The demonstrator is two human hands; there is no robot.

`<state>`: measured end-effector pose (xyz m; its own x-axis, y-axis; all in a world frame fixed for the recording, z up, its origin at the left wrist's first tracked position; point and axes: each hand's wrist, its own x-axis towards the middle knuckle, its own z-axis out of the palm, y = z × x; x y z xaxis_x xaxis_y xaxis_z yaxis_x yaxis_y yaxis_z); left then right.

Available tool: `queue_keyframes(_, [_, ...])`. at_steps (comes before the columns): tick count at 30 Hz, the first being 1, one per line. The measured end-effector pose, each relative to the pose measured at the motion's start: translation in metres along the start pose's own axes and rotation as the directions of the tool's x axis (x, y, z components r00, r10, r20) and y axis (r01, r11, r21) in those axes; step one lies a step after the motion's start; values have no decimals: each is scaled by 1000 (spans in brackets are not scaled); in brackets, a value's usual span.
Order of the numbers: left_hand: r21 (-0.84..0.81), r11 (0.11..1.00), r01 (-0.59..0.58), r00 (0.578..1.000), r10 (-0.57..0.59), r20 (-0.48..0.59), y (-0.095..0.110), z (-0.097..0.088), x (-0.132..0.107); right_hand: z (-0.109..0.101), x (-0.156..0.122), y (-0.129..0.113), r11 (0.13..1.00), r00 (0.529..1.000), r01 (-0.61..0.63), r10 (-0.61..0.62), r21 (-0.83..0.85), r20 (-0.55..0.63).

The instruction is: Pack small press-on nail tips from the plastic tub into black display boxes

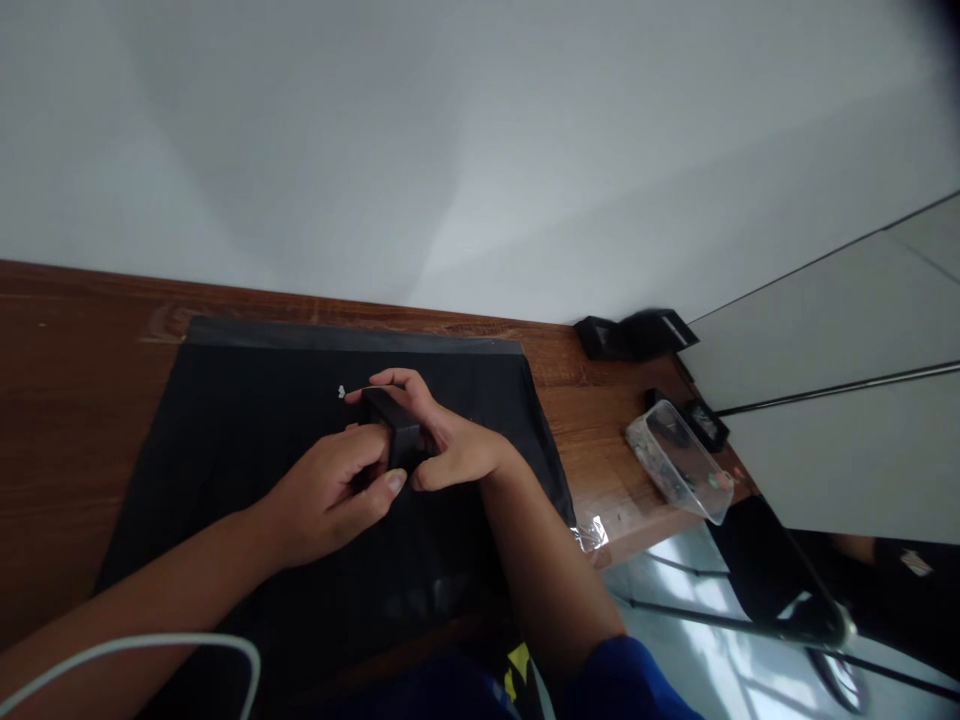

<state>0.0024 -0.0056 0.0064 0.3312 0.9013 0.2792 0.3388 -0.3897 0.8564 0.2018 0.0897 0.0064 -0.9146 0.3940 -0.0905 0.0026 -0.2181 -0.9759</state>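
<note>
Both hands meet over a black mat (225, 450) on a wooden table (67, 400). A small black box-like object (394, 425) is held between them. My right hand (442, 440) curls its fingers over the top and far side of it. My left hand (330, 495) grips its near end, thumb pressed along the side. A tiny white speck (341, 392) lies on the mat just left of the object.
A clear plastic container (679, 460) with small parts sits at the table's right edge, near black boxes (634, 335) by the wall. A scrap of clear plastic (592, 533) lies at the front edge. A white cable (150, 645) loops at lower left.
</note>
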Motion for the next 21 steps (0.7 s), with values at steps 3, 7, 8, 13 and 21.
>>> queue_keyframes(3, [-20, 1000, -17, 1000, 16, -14, -4, 1, -1, -1, 1, -1, 999, 1000, -23, 23, -23, -6])
queue_keyframes(7, [35, 997, -72, 995, 74, -67, -7, 1, -2, 1, 2, -6, 997, 999, 13, -16, -73, -43])
queue_keyframes(8, [64, 992, -105, 989, 111, -98, -6, 0, -2, 3, 2, -7, 996, 997, 20, -26, -86, -71])
queue_keyframes(13, [173, 975, -142, 937, 189, -293, 1, -15, 1, 20, 3, -14, 982, 954, -53, -4, -183, -300])
queue_keyframes(21, [159, 973, -170, 898, 219, -382, 21, -10, 3, 28, 5, -14, 964, 948, -17, -68, -264, -311])
